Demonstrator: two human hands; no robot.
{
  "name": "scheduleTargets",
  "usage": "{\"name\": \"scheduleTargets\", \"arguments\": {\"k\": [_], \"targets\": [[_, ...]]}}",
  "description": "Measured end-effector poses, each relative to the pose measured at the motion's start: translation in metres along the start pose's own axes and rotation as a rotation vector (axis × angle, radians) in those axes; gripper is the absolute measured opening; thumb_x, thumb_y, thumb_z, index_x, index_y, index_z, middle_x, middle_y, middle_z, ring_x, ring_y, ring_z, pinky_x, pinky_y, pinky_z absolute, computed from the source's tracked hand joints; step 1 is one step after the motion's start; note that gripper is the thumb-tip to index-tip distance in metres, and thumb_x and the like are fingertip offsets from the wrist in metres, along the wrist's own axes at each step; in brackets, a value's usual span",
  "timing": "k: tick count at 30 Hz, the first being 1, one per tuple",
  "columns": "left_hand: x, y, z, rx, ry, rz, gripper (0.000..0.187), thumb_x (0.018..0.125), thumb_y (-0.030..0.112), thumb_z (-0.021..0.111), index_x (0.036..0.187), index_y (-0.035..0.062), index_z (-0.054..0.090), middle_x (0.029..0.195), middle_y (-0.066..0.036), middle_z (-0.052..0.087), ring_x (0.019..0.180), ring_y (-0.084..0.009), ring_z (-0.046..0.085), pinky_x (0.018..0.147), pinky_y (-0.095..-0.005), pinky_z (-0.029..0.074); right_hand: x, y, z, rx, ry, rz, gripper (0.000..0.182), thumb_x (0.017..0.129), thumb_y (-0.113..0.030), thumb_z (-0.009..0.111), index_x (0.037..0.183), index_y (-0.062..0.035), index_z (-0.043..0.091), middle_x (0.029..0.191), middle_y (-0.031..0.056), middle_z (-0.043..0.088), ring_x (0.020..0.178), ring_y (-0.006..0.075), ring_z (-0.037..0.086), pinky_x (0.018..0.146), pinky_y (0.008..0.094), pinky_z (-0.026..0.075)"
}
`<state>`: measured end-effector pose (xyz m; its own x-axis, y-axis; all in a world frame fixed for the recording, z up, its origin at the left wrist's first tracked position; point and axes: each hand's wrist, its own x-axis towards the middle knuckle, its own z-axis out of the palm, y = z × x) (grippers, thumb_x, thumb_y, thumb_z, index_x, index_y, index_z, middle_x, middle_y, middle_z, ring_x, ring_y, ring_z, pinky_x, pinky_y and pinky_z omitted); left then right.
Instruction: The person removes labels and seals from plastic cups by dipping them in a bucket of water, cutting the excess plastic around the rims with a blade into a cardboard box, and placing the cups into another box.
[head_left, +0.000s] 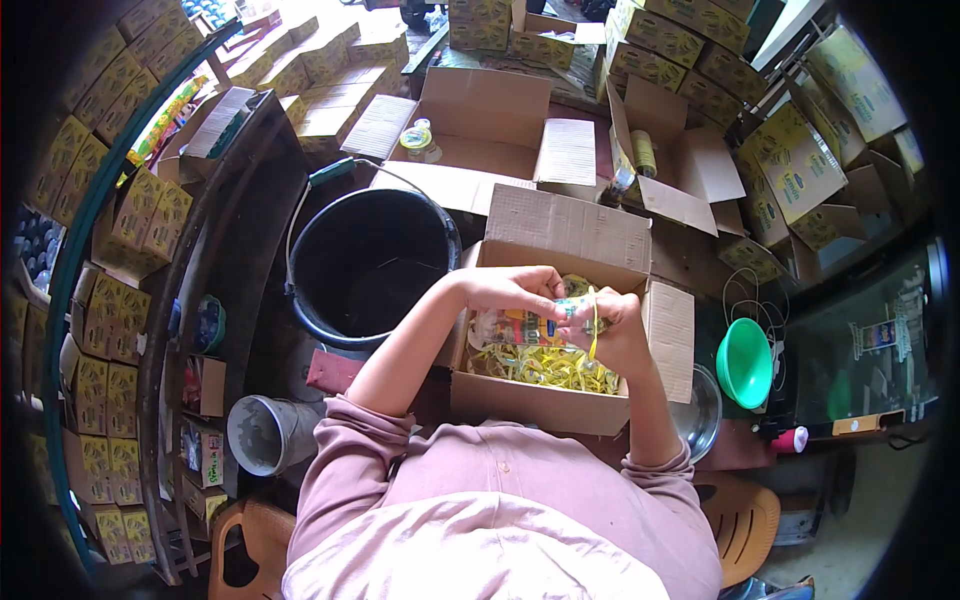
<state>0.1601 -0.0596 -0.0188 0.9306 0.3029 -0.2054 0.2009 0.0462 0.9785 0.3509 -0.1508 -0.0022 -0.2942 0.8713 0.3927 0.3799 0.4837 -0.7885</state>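
Observation:
My left hand (512,288) is closed, its fingertips pinching the edge of a clear printed plastic packet (522,328). My right hand (612,326) is closed on the packet's other end, and a thin yellow strip (594,345) hangs at its fingers. Both hands are over an open cardboard box (545,400). Inside lies a heap of loose yellow strips (535,368), with more clear plastic at the left side. What the packet contains cannot be made out.
A large black bucket (315,235) stands left of the box, above a grey bucket (262,438). A green bowl (745,362) is at the right, near a metal bowl (705,420). Beyond, an open carton (485,105) holds jars (420,143). Stacked yellow cartons (665,35) surround the area.

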Motion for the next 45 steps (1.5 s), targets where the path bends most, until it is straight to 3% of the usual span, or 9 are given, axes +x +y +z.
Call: {"name": "scheduleTargets", "arguments": {"k": [2,11,15,19,24,29,35,43,45], "targets": [[0.002,0.0,0.003,-0.003,0.012,-0.032,0.049,0.081,0.032,0.064,0.109,0.0008,0.038,0.095,-0.009,0.058,0.09,-0.011,0.052,0.078,-0.0259,0.042,-0.011,0.012,0.004,0.042,0.045,0.061,0.016,0.059,-0.009,0.078,0.067,-0.0046,0.065,0.06,0.0089,0.061,0.054,0.0119,0.054,0.05,0.027,0.041],[0.0,0.004,0.005,0.034,0.019,-0.041,0.05,0.08,0.032,0.065,0.108,0.0014,0.037,0.095,-0.011,0.059,0.085,-0.0119,0.054,0.071,-0.0249,0.044,-0.017,0.004,0.015,0.11,0.172,0.212,0.02,0.062,0.001,0.072,0.055,-0.0039,0.054,0.057,0.0025,0.058,0.055,0.0065,0.055,0.053,0.0226,0.044],[-0.006,0.002,0.004,0.054,0.079,-0.088,0.047,0.082,0.032,0.062,0.108,0.0024,0.037,0.095,-0.011,0.06,0.091,-0.0125,0.054,0.076,-0.0264,0.044,-0.022,0.013,0.009,0.15,0.226,0.316,0.023,0.064,0.0,0.073,0.053,-0.003,0.053,0.056,0.0014,0.057,0.056,0.0076,0.057,0.054,0.0202,0.045],[-0.017,-0.018,-0.011,-0.04,0.12,-0.077,0.04,0.085,0.031,0.058,0.107,0.0018,0.041,0.101,-0.011,0.06,0.097,-0.0146,0.053,0.086,-0.0285,0.04,-0.024,0.013,-0.005,0.156,0.315,0.359,0.024,0.065,0.005,0.072,0.056,-0.0032,0.051,0.057,0.0023,0.058,0.066,0.0116,0.064,0.056,0.0207,0.048],[-0.027,-0.028,-0.016,-0.169,0.124,-0.085,0.039,0.086,0.03,0.057,0.108,0.001,0.042,0.1,-0.01,0.059,0.098,-0.0138,0.052,0.085,-0.0271,0.039,-0.026,0.014,-0.016,0.217,0.175,0.342,0.032,0.065,0.005,0.072,0.053,-0.0063,0.045,0.065,0.0091,0.064,0.066,0.0109,0.063,0.059,0.0219,0.049],[-0.014,-0.017,-0.007,0.017,0.095,-0.132,0.04,0.085,0.032,0.058,0.107,0.0027,0.044,0.098,-0.007,0.056,0.095,-0.0103,0.05,0.082,-0.0254,0.041,-0.014,0.023,0.004,0.269,0.031,0.298,0.041,0.065,0.004,0.073,0.05,-0.008,0.036,0.066,0.0109,0.065,0.066,0.0093,0.061,0.057,0.0231,0.049],[-0.007,-0.003,0.003,0.17,0.101,-0.264,0.047,0.083,0.038,0.06,0.109,0.0021,0.043,0.095,-0.008,0.058,0.087,-0.0114,0.053,0.072,-0.0252,0.045,-0.011,0.02,0.023,0.444,0.061,0.407,0.046,0.064,0.003,0.074,0.051,-0.01,0.032,0.064,0.0087,0.063,0.065,0.0074,0.059,0.053,0.0228,0.048],[-0.001,-0.015,0.001,0.133,0.106,-0.175,0.047,0.084,0.039,0.059,0.107,0.0012,0.042,0.093,-0.009,0.059,0.087,-0.0104,0.052,0.073,-0.0246,0.044,-0.017,0.04,0.03,0.272,0.128,0.283,0.046,0.064,0.003,0.073,0.051,-0.0101,0.032,0.062,0.0066,0.061,0.066,0.0094,0.061,0.053,0.0234,0.048],[0.0,-0.024,-0.003,0.128,0.098,-0.142,0.046,0.085,0.038,0.058,0.107,0.0013,0.042,0.094,-0.009,0.059,0.088,-0.0101,0.052,0.075,-0.0245,0.043,-0.014,0.033,0.027,0.301,0.153,0.334,0.046,0.064,0.003,0.073,0.05,-0.0102,0.032,0.062,0.0075,0.062,0.066,0.0104,0.062,0.054,0.0235,0.048]]}}
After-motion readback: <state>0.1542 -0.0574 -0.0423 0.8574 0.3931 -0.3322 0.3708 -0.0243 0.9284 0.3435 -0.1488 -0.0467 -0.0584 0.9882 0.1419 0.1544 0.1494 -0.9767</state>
